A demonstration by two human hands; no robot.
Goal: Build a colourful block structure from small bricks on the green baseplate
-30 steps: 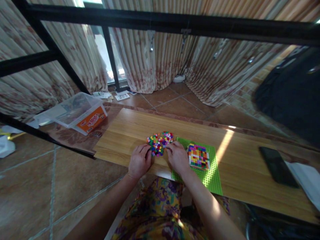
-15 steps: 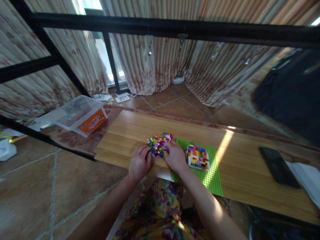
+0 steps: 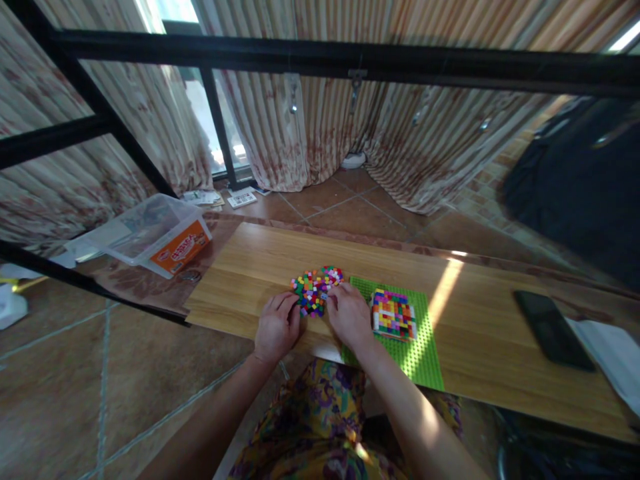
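Note:
A loose pile of small multicoloured toy bricks (image 3: 313, 287) lies on the wooden table between my hands. My left hand (image 3: 276, 325) rests at the pile's left edge, fingers curled and thumb close to the forefinger; anything between them is too small to make out. At the right side of the pile, my right hand (image 3: 350, 317) has its fingertips pinched together by a small grey-blue brick (image 3: 325, 296). Just right of that hand, a block built of many coloured bricks (image 3: 393, 315) stands on a green studded baseplate (image 3: 429, 360), partly covered by my right wrist.
The wooden table (image 3: 480, 333) carries a dark phone (image 3: 553, 330) and a white sheet (image 3: 607, 353) at the right. A clear plastic box (image 3: 160, 230) with an orange label is beyond the left end. A black metal bar (image 3: 320, 57) crosses in front of the curtains.
The view has shifted slightly. Both hands stay at the pile in nearly the same pose, with the grey-blue brick still at my right fingertips. The built block and baseplate have not moved.

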